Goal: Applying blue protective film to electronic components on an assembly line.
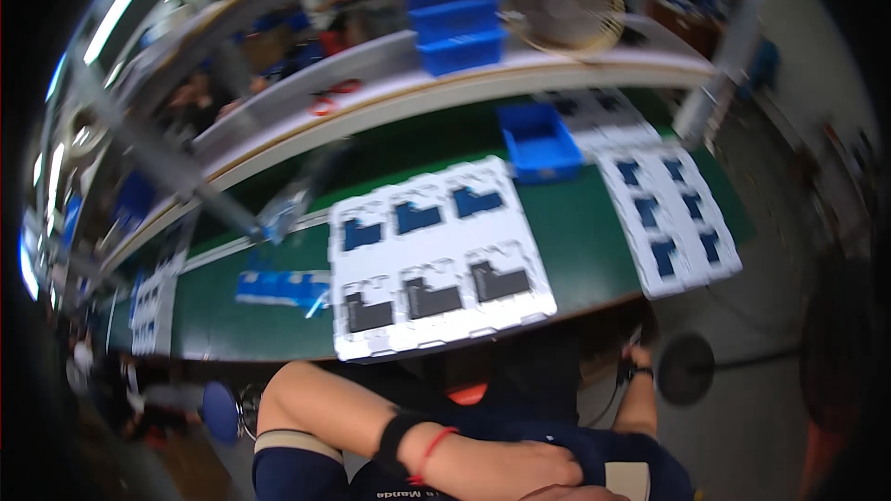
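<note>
My left hand (520, 468) lies flat on the dark blue sleeve of my right arm low at the bottom of the view, its fingers (561, 475) together and stretched out, clamped on nothing; a black wristband and a thin red cord sit at that wrist. My right hand (639, 357) is up by the near edge of the long green-topped desk (580, 232), just below it, with a dark watch on the wrist, and I cannot tell whether its fingers are apart or together. Nearest to my hands, on the desk right in front of me, lies a white moulded tray with six pockets (436, 255): the three far pockets hold blue L-shaped parts, the three near pockets hold dark grey ones. Well to the right lies a second white tray with blue pieces (670, 213), reaching to the desk's right end. Between the two, toward the back, stands an open blue plastic bin (538, 141). To the left of the front tray a flat blue strip (278, 288) lies on the green top. Above the desk runs a pale shelf (483, 83) carrying stacked blue bins (457, 26) and a round wire-guarded fan (563, 2). Fluorescent ceiling lights (125, 5) glow at the upper left, and the grey floor (742, 408) shows at the right.
</note>
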### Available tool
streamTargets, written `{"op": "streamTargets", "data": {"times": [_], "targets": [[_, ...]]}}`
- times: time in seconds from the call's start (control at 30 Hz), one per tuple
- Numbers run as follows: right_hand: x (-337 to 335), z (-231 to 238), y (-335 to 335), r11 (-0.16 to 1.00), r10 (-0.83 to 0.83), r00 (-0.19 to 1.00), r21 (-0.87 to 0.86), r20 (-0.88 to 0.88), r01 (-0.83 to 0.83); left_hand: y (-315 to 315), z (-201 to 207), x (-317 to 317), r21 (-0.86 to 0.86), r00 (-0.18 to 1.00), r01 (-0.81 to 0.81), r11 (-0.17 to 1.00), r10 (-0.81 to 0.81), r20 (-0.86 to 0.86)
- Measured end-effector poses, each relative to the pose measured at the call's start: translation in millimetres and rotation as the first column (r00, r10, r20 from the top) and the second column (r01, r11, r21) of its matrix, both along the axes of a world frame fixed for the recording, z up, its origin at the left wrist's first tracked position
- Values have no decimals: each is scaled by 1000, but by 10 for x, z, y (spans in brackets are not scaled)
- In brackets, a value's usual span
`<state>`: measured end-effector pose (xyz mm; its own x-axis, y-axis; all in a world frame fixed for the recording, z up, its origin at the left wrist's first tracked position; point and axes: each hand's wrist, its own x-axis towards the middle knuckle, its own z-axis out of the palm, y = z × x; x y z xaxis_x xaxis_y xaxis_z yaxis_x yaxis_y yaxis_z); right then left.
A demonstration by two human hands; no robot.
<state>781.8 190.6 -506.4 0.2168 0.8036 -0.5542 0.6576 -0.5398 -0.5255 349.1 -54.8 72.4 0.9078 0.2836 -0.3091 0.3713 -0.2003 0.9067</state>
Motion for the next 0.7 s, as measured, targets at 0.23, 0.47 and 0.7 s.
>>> {"op": "streamTargets", "data": {"times": [0.23,0.47,0.7], "targets": [[-1152,777,-21,923,376,921,48,100,-382,-28,-314,317,-402,932,-345,848,362,-37],[331,1569,470,783,613,720,-129,325,-608,175,-619,533,-761,935,-147,631,340,101],[295,2976,306,813,537,760,13,366,-581,230,-753,366,-941,906,88,328,366,213]]}}
